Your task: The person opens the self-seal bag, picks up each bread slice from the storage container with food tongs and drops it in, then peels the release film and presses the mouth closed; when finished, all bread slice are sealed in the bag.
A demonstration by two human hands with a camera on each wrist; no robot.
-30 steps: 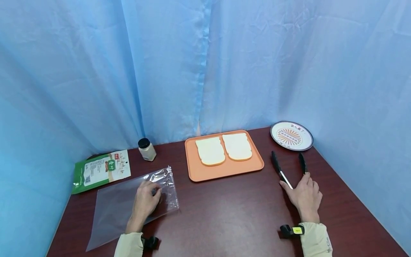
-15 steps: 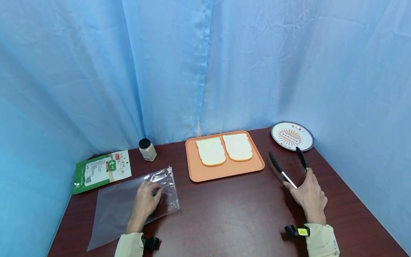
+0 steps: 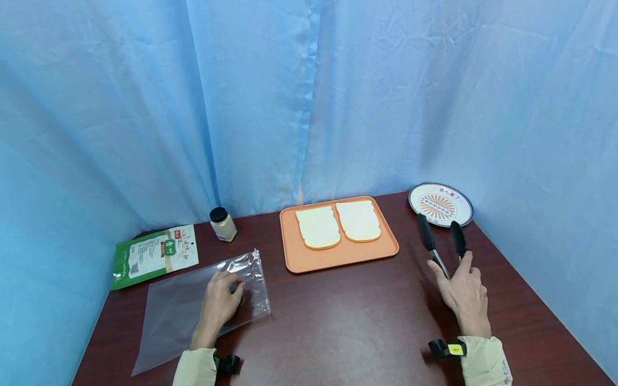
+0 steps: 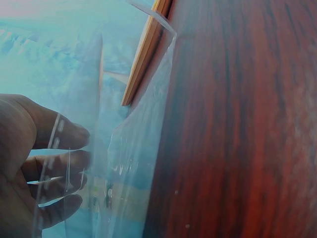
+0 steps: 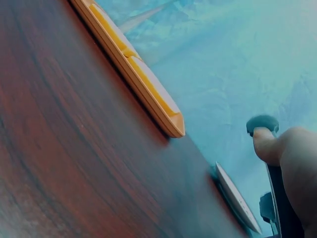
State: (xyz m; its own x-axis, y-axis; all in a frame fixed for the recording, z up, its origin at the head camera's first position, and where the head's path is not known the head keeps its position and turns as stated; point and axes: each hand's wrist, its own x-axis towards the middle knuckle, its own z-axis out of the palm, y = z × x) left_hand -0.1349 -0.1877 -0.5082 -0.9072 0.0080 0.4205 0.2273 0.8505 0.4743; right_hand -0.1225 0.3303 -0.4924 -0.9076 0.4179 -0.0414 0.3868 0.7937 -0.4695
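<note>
My right hand (image 3: 465,295) grips a pair of tongs (image 3: 438,264) with metal arms and black tips. The tips are spread slightly and point at the near rim of the plate (image 3: 436,201). In the right wrist view the thumb presses along one arm of the tongs (image 5: 280,198). On the left, my left hand (image 3: 219,300) hovers low over a clear plastic bag (image 3: 169,311), fingers loosely bent. The left wrist view shows the bag's film (image 4: 133,163) crossing in front of those fingers (image 4: 69,158), which stay apart with nothing pinched between them.
An orange tray (image 3: 314,261) at the back middle carries two bread slices (image 3: 318,228). Behind the bag stand a small jar (image 3: 223,225) with a black lid and a green-and-white packet (image 3: 154,254). Blue curtains (image 3: 251,107) enclose the table (image 3: 328,327).
The right hand has shifted slightly right, and the tongs' tips have moved away from me toward the plate. Over the last half second the tips have drawn closer together. The left hand stays still.
</note>
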